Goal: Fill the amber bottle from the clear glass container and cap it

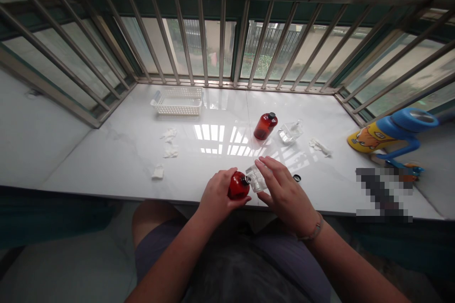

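My left hand [216, 196] is wrapped round a small red bottle [238, 185], tilted so its open neck points right. My right hand [284, 191] grips a small clear bottle [256, 179] and holds its mouth against the red bottle's neck. Both are near the front edge of the white marble sill [142, 151]. A small black cap [296, 178] lies on the sill just right of my right hand. Farther back stands a second amber-red bottle [265, 126] with a black cap, and beside it a second clear bottle [290, 131] lies on its side.
A white plastic basket [177, 100] sits at the back left by the window bars. Crumpled white tissues [169, 144] lie left of centre, another tissue [320, 146] at right. A blue and yellow child's bottle [391, 132] lies at far right beside a blurred patch.
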A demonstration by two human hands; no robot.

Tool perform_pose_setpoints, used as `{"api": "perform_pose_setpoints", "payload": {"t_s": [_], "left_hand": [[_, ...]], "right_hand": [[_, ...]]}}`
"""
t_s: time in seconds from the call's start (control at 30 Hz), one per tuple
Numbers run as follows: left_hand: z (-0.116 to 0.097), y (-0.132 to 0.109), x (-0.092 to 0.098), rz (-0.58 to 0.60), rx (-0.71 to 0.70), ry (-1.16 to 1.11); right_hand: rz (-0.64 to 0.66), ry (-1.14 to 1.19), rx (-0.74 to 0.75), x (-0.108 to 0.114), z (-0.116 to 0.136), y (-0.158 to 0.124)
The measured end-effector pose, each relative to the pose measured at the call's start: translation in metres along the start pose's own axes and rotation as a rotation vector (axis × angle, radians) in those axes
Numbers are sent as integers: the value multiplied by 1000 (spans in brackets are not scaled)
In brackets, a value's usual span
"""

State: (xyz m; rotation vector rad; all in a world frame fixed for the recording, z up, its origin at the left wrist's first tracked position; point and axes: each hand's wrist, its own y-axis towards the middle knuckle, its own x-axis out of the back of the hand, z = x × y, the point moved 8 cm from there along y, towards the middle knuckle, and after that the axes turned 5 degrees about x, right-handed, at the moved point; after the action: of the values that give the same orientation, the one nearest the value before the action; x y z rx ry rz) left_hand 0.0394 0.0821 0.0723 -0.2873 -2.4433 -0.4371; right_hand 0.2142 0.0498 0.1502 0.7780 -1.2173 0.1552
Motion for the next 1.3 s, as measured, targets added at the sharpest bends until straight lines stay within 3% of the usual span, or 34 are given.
{"api": "perform_pose_setpoints", "payload": {"t_s": [1.3], "left_hand": [[1, -1, -1, -5, -12, -4]], "right_hand": [[95, -64, 43, 2, 1, 3]]}}
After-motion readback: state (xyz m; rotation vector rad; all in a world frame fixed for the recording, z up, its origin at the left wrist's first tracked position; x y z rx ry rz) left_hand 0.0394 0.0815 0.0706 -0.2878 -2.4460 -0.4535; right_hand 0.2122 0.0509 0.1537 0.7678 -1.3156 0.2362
